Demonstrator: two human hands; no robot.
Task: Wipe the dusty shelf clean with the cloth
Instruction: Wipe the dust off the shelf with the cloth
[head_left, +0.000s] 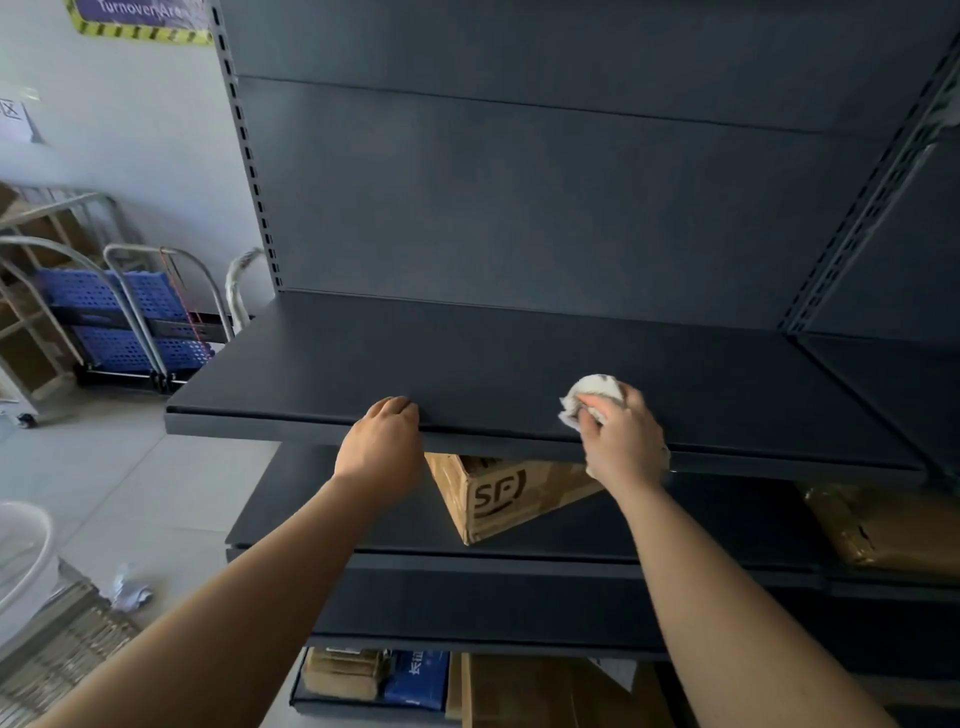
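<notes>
Both arms bare, extended forward and up, forearms converging slightly toward the shelf front. Left hand (383, 441): back of hand toward camera, wrist straight, fingers curled over the front edge of the shelf (322, 358), fingertips on top. Right hand (621, 439): further right, well apart from the left, wrist bent slightly inward, fingers closed around the bunched white cloth (592, 395), pressing it down near the front edge.

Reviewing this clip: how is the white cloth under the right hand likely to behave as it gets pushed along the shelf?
The cloth is bunched in loose folds under the right hand, so it probably is soft and floppy, bending to the palm. The shelf looks flat, smooth and bare, so the cloth should slide easily. It looks light; loose edges may trail or bunch further.
</notes>
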